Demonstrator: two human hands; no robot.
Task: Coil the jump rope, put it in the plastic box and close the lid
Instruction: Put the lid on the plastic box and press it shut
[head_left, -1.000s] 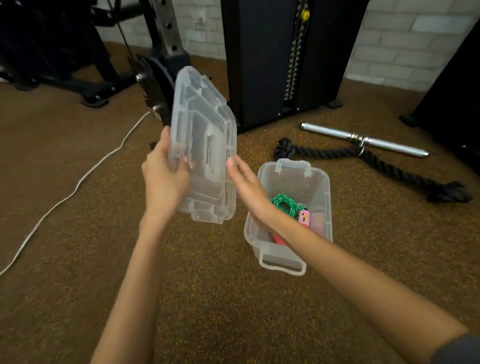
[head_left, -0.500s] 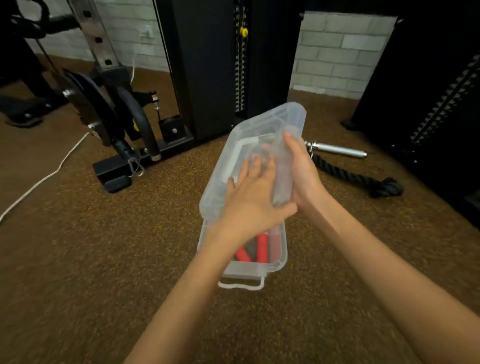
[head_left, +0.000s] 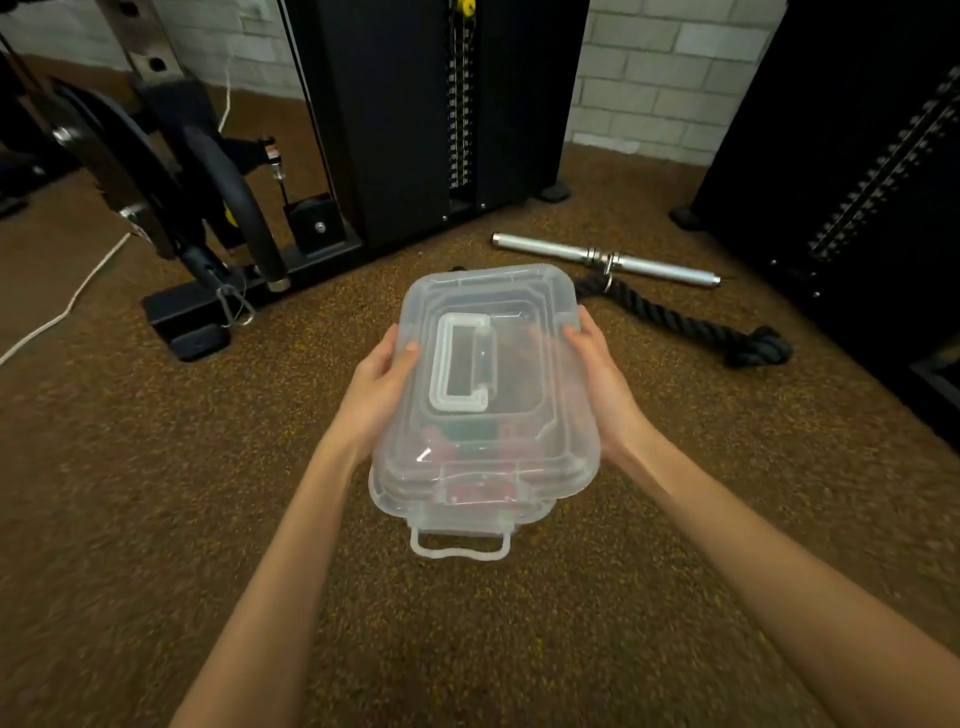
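Observation:
The clear plastic lid (head_left: 519, 312) with a fold-down handle lies flat over the clear plastic box (head_left: 467, 512) on the brown floor. My left hand (head_left: 382, 387) grips the lid's left edge and my right hand (head_left: 597, 374) grips its right edge. Through the cloudy plastic I make out the jump rope (head_left: 467, 436) as red and green blurs inside the box. The box's front latch (head_left: 460, 545) hangs loose below the near edge.
A black thick rope (head_left: 675, 322) and a silver bar (head_left: 602, 260) lie on the floor behind and right of the box. A black weight machine (head_left: 426, 114) stands behind, a machine base (head_left: 208, 306) at left, a white cord (head_left: 67, 306) far left.
The lid went from held upright in the air at left to lying flat over the box. Both hands shifted from its face to its two side edges.

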